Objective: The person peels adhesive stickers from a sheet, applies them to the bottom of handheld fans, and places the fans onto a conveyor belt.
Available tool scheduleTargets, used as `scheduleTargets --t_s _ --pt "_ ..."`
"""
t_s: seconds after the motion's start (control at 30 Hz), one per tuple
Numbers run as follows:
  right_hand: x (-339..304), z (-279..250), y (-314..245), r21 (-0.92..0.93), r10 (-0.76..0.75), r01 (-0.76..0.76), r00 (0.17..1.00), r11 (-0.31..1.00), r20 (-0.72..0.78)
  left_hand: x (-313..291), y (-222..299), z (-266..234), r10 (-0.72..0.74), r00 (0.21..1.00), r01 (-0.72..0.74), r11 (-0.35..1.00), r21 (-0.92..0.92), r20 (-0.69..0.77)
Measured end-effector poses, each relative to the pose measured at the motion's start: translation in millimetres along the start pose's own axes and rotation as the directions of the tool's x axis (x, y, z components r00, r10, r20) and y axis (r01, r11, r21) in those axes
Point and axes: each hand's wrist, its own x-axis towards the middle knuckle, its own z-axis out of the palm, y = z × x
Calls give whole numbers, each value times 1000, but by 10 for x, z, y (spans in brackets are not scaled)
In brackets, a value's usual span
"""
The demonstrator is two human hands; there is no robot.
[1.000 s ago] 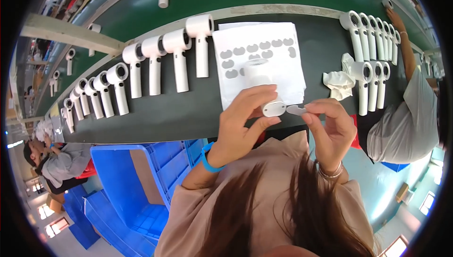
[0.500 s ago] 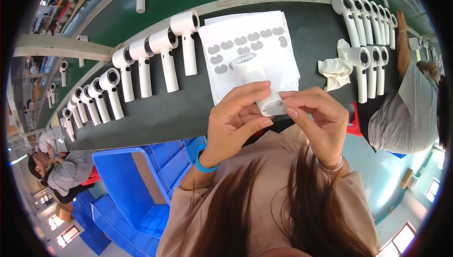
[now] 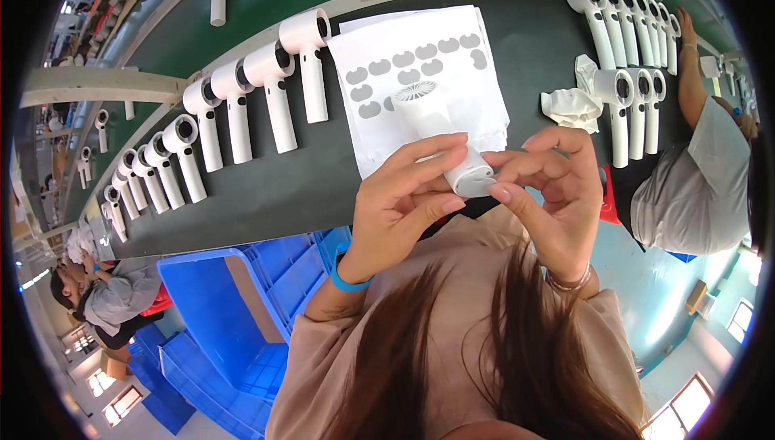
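My left hand is closed around the handle of a white handheld fan, shaped like a small hair dryer. Its round, ribbed grille points away from me, and the handle's flat end is turned toward my body. Between the thumb and index finger of my right hand is the edge of a thin grey sticker, lying against that handle end. Beneath the fan, a stack of white sheets carries several grey, notched oval stickers on its top sheet.
Several white fans stand in a slanting row on the dark table at left. More fans stand at right, beside a crumpled white cloth. Blue crates sit below left. A co-worker's arm reaches in at right.
The grey sticker now shows against the handle's end, at my right fingertips. My right hand's other fingers have lifted and spread. The table items sit slightly higher and further left in view.
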Motion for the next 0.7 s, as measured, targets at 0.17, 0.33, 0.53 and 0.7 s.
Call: scheduleTargets --t_s 0.17,0.33,0.53,0.7 --pt "-1 -19 -6 7 24 -24 1000 1000 4 1 2 1 -7 1000 7 1000 21 7" --pt "-1 -26 -12 -35 -2 2 1000 999 14 -1 -11 8 7 1000 -7 999 43 5" --pt "-10 -10 -11 -50 3 -3 1000 999 3 -15 -18 3 12 1000 -12 998 69 -4" --pt "-6 -11 0 -60 -13 13 1000 998 7 -29 -26 -5 14 1000 -13 996 84 -13"
